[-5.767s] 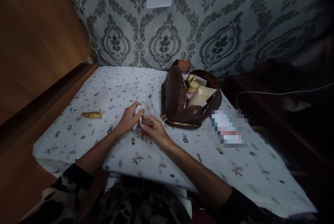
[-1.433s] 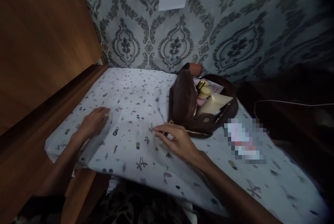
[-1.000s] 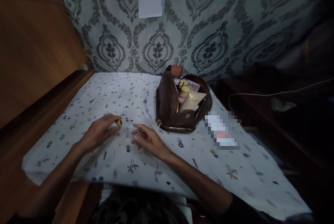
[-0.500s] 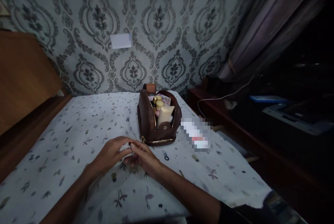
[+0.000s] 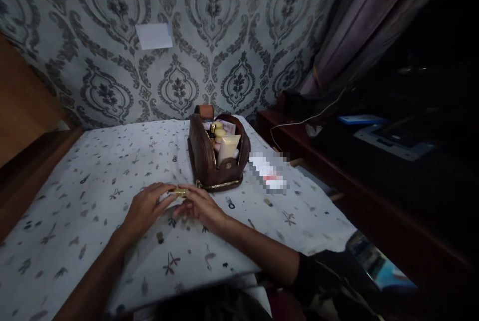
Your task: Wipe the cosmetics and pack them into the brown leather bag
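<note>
A small, slim gold-coloured item (image 5: 180, 192) spans the space between my hands, too small to name. My left hand (image 5: 146, 207) pinches its left end between thumb and fingers. On the other end are the fingertips of my right hand (image 5: 204, 208), whose lower fingers curl loosely beneath. Just beyond them a brown leather toiletry bag (image 5: 202, 161) stands unzipped at the top. Inside it are a cream squeeze tube (image 5: 228, 149), a black-and-gold bottle (image 5: 212, 131) and yellow-capped containers (image 5: 219, 131); their lower parts are hidden by the bag.
A patterned white cloth (image 5: 112, 241) covers the table. Right of the bag lies a blurred-out white item (image 5: 268, 171). A dark red ledge (image 5: 267, 121) with a white cable (image 5: 303, 124) runs along the right. At the left stands a wooden panel (image 5: 26, 106).
My hands have drawn slightly apart, and the gold item now shows between them where before only a dark tip was visible. The camera view has shifted; the bag stays put.
</note>
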Demonstrator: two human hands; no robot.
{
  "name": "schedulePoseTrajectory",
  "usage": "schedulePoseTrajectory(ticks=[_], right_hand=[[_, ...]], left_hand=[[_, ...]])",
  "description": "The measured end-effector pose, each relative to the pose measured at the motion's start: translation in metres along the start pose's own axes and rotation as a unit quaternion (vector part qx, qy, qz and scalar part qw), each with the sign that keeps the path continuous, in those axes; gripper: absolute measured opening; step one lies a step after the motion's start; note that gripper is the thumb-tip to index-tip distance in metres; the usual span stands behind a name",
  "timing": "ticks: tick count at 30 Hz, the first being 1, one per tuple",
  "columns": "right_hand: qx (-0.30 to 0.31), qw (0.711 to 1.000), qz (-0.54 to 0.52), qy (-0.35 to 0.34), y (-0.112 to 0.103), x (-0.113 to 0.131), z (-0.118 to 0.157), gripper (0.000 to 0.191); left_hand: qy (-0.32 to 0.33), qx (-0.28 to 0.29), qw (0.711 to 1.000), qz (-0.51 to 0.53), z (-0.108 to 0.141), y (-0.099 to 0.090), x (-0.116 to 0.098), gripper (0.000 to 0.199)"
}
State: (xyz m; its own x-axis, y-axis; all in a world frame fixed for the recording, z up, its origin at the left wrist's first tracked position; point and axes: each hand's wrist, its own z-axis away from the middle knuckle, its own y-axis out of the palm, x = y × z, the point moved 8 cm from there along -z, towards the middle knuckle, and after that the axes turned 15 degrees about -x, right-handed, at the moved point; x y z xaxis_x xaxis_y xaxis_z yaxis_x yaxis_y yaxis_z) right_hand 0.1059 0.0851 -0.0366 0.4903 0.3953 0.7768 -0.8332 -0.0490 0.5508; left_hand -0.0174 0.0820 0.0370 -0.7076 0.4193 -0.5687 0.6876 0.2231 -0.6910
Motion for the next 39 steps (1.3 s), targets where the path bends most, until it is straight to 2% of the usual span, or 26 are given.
schedulePoseTrajectory(ticks=[4, 7, 11, 13, 16, 23, 26, 30, 32, 37, 39], right_hand=[[-0.005, 1.0, -0.022, 0.011, 0.001, 0.009, 0.002, 0.029], [0.007, 0.999, -0.031, 0.016, 0.003, 0.013, 0.004, 0.028], [0.001, 1.0, -0.012, 0.015, 0.0, 0.012, 0.003, 0.029], [-0.007, 1.0, 0.005, 0.008, -0.002, 0.011, 0.002, 0.031], [-0.014, 1.0, 0.015, -0.003, -0.004, 0.012, 0.002, 0.035], [-0.016, 0.999, 0.026, -0.019, -0.004, 0.017, 0.006, 0.04], [-0.01, 0.997, 0.057, -0.044, -0.002, 0.019, 0.009, 0.04], [-0.009, 0.983, 0.124, -0.132, 0.001, 0.027, 0.011, 0.045], [-0.008, 0.976, 0.15, -0.16, 0.002, 0.029, 0.013, 0.045], [-0.007, 0.979, 0.147, -0.143, 0.001, 0.025, 0.012, 0.045], [-0.009, 0.983, 0.127, -0.133, 0.0, 0.023, 0.011, 0.044]], left_hand=[[-0.087, -0.013, 0.995, 0.039, -0.004, -0.01, 0.014, 0.046], [-0.142, -0.02, 0.984, 0.105, -0.006, -0.012, 0.021, 0.049], [-0.246, -0.005, 0.941, 0.233, -0.001, -0.003, 0.032, 0.054], [-0.276, -0.002, 0.924, 0.266, 0.002, 0.001, 0.036, 0.055], [-0.264, 0.005, 0.92, 0.288, 0.002, 0.003, 0.034, 0.053], [-0.175, -0.008, 0.952, 0.25, -0.004, -0.005, 0.026, 0.044], [-0.181, -0.008, 0.952, 0.247, -0.002, -0.003, 0.028, 0.042], [-0.214, -0.002, 0.947, 0.241, 0.002, 0.003, 0.031, 0.044], [-0.214, -0.018, 0.949, 0.233, 0.002, 0.003, 0.03, 0.045], [-0.199, -0.064, 0.95, 0.231, -0.001, -0.002, 0.027, 0.055], [-0.201, -0.082, 0.949, 0.23, -0.002, -0.005, 0.029, 0.053]])
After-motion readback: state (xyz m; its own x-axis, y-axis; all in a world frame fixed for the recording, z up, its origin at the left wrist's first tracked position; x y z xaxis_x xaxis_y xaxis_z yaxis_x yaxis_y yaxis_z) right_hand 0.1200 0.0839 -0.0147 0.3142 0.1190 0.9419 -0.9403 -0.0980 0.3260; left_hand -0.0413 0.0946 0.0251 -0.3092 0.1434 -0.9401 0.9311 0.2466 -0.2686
